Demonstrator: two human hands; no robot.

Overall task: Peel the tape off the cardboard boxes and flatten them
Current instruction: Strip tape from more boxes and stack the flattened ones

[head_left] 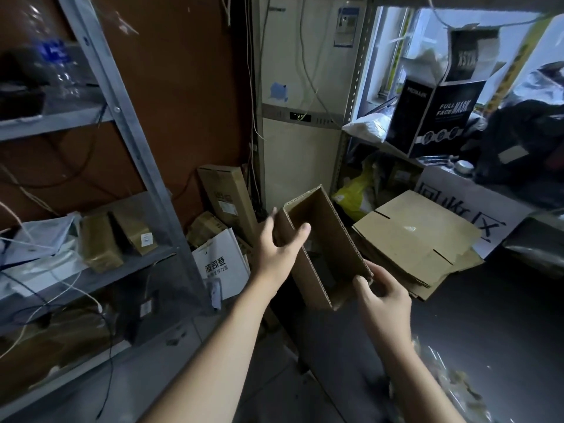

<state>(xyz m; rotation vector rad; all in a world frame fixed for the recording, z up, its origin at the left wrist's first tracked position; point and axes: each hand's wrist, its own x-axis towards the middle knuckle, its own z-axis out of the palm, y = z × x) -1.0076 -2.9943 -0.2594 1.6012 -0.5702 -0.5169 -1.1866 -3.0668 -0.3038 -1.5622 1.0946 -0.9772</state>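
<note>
I hold a brown cardboard box in mid air at the centre of the head view; it is opened out, its corrugated edges face me and its inside shows. My left hand grips its far left wall, thumb inside and fingers behind. My right hand pinches the near right corner from below. To the right, a stack of flattened cardboard boxes lies on the floor. No tape is visible on the held box.
A metal shelf rack with boxes and cables fills the left. A white paper bag and a tall carton stand behind the box. A standing air conditioner is at the back; a black mask box sits upper right.
</note>
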